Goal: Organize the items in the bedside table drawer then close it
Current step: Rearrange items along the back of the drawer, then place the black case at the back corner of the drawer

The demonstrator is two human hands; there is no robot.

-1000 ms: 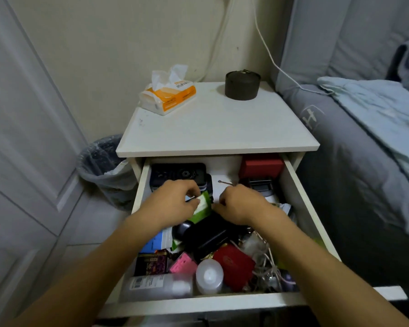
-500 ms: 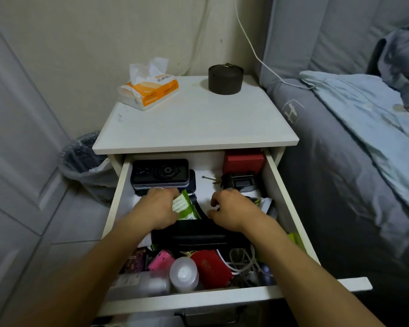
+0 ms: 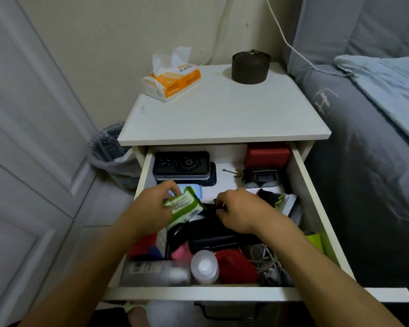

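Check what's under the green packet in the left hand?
Under the green packet, held by the left hand: a light blue item behind, a black case below. The rest is covered by packet and hand.

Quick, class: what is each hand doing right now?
Left hand: holds the green packet.
Right hand: fingers curled on a black item; grip unclear.
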